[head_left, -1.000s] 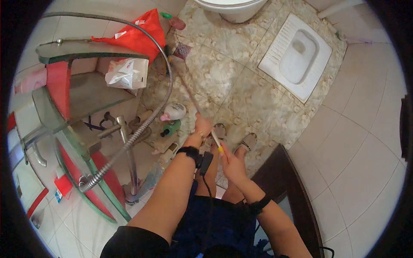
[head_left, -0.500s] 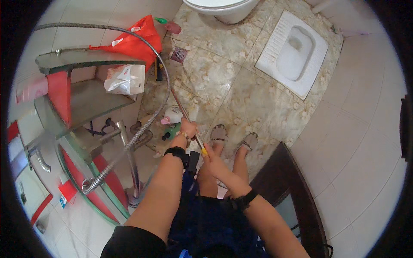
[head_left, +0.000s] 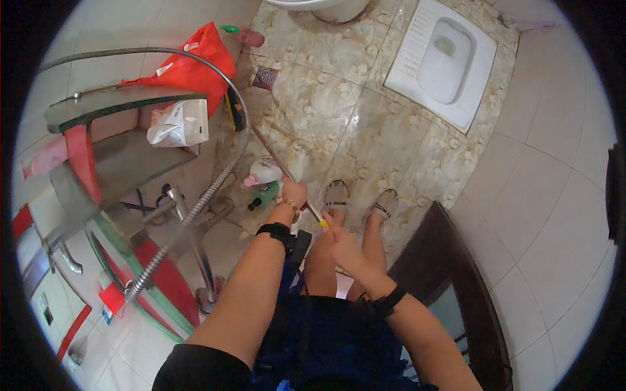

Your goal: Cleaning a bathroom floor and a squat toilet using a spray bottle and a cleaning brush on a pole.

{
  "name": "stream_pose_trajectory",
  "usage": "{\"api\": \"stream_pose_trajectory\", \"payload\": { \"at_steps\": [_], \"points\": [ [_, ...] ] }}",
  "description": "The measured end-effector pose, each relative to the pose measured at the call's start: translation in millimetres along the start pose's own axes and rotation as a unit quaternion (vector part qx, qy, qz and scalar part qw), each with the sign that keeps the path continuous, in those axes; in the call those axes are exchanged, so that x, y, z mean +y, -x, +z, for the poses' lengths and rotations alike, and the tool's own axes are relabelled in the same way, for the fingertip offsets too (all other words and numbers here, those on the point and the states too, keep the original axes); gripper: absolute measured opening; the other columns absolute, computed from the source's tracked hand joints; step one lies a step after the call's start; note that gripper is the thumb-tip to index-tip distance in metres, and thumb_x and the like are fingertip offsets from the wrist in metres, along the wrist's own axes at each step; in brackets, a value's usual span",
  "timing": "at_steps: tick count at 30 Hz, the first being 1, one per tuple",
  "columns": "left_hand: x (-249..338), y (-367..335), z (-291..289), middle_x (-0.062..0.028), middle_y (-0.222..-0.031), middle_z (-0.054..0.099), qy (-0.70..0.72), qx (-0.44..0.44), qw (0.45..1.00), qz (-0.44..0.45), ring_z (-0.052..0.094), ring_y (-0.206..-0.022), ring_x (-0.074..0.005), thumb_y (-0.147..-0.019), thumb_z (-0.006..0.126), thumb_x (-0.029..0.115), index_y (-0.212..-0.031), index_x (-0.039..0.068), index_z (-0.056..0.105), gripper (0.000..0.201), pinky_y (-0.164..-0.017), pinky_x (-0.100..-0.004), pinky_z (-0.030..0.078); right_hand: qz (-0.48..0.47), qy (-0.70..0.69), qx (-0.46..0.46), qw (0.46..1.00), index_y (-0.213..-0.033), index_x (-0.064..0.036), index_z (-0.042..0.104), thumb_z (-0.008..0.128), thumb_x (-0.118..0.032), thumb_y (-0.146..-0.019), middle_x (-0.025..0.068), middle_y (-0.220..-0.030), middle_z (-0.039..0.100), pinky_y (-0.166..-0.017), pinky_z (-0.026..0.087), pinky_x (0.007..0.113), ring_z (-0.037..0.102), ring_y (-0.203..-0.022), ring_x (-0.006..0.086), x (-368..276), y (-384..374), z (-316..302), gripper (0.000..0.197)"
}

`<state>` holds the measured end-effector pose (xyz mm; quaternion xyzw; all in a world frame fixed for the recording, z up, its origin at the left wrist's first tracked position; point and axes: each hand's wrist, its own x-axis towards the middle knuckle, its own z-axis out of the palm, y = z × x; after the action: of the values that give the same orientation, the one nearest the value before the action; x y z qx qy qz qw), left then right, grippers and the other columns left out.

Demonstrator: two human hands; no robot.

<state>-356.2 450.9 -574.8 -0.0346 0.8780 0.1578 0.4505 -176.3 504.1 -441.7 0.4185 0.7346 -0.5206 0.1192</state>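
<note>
A long thin pole (head_left: 275,156) with a yellow piece near its upper end slants across in front of me, its far end reaching toward the wall on the left. My left hand (head_left: 295,193) is closed round its middle, and my right hand (head_left: 343,245) grips the end by the yellow piece. Near the pole's far part is a black and yellow piece (head_left: 233,111), partly behind the metal shower hose (head_left: 242,111); I cannot tell whether they are joined. A white bottle with a pink cap (head_left: 264,171) and a green bottle (head_left: 266,194) are beside my left hand.
A glass shelf rack (head_left: 130,153) with a white tissue pack (head_left: 179,124) stands on the left, below a red bag (head_left: 202,62). A squat toilet (head_left: 450,65) is at the far right and a floor drain (head_left: 265,77) at the far left. A dark door (head_left: 437,254) is close on my right.
Both hands have shifted a little to the right with the pole, still gripping it. The whole view has also moved slightly.
</note>
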Motion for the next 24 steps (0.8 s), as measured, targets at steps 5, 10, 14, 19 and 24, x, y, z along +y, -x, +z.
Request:
{"api": "stream_pose_trajectory", "payload": {
  "at_steps": [5,10,14,19,24],
  "points": [
    [70,17,20,-0.0194,-0.072,0.055,-0.011,-0.027,1.000,0.004,0.057,-0.058,-0.0294,-0.077,0.047,0.013,-0.115,-0.003,0.027,0.046,-0.048,-0.0377,0.045,0.126,-0.207,-0.077,0.967,-0.125,-0.0150,0.042,0.046,-0.024,-0.085,0.0362,-0.119,0.031,-0.069,0.046,0.046,0.055,-0.079,0.0447,19,-21,-19,0.041],
    [10,-18,-26,-0.0221,-0.083,0.057,-0.114,-0.047,0.989,0.078,0.061,-0.064,-0.0301,-0.078,0.048,0.011,-0.115,-0.003,0.029,0.044,-0.057,-0.0387,0.049,-0.072,-0.033,0.102,0.992,-0.128,-0.0163,0.038,0.046,-0.025,-0.086,0.0320,-0.100,0.048,-0.066,0.046,0.047,0.056,-0.072,0.0430,-11,-22,24,0.044],
    [-27,26,-52,-0.0196,-0.080,0.056,-0.025,-0.003,0.998,0.057,0.059,-0.055,-0.0255,-0.079,0.045,0.012,-0.116,-0.002,0.026,0.044,-0.047,-0.0383,0.047,-0.147,0.036,0.154,0.976,-0.131,-0.0146,0.032,0.044,-0.024,-0.087,0.0278,-0.083,0.055,-0.063,0.045,0.047,0.057,-0.067,0.0412,-16,12,53,0.047],
    [0,79,-46,-0.0168,-0.071,0.055,-0.011,-0.004,0.996,-0.091,0.058,-0.053,-0.0234,-0.079,0.044,0.012,-0.116,0.001,0.027,0.042,-0.036,-0.0358,0.043,0.004,-0.113,-0.122,0.986,-0.133,-0.0128,0.025,0.043,-0.024,-0.087,0.0239,-0.070,0.057,-0.059,0.045,0.047,0.057,-0.060,0.0391,-18,38,40,0.050],
    [-20,72,-41,-0.0145,-0.064,0.054,0.036,-0.023,0.991,-0.123,0.057,-0.051,-0.0227,-0.080,0.044,0.013,-0.118,0.003,0.025,0.043,-0.034,-0.0341,0.042,0.053,-0.137,-0.161,0.976,-0.132,-0.0130,0.029,0.042,-0.024,-0.088,0.0212,-0.062,0.057,-0.055,0.045,0.046,0.056,-0.056,0.0366,-24,44,22,0.047]
  ]
}}
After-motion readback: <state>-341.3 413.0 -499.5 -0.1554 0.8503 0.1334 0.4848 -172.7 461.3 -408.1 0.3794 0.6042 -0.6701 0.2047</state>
